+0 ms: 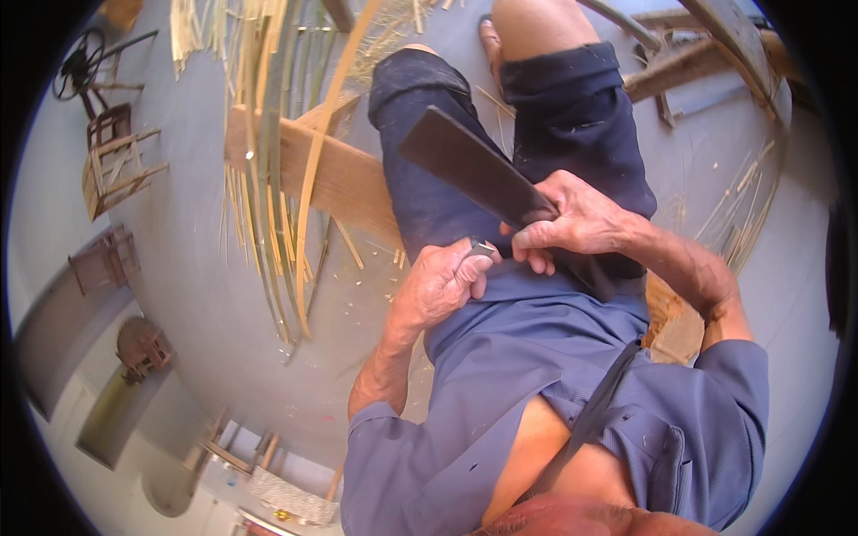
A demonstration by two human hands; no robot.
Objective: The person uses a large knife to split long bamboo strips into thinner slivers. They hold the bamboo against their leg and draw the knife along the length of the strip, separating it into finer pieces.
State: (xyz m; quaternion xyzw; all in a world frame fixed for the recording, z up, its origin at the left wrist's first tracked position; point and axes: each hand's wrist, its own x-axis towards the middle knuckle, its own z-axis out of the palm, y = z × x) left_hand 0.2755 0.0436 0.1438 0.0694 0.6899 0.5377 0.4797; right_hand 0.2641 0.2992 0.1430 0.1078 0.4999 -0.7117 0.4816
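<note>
My left hand [446,278] is closed around a small flat object [481,250] with a pale, shiny end; what it is cannot be told. Close beside it, over my lap, my right hand [566,218] grips a broad dark knife blade [469,164] near its lower end. The blade points up and left across my thigh, and the handle is not clearly visible. Thumb and fingers of my right hand are near the fingertips of my left. Long split bamboo strips [271,154] lie across a wooden bench plank [348,181] left of my knee.
More bamboo strips [191,33] lie on the floor at the top left, with shavings [395,40] near my feet. Wooden frame parts [677,67] stand at the upper right, thin strips [744,208] below them. A wooden chair [120,161] stands at the left. A wood block [677,331] is by my right side.
</note>
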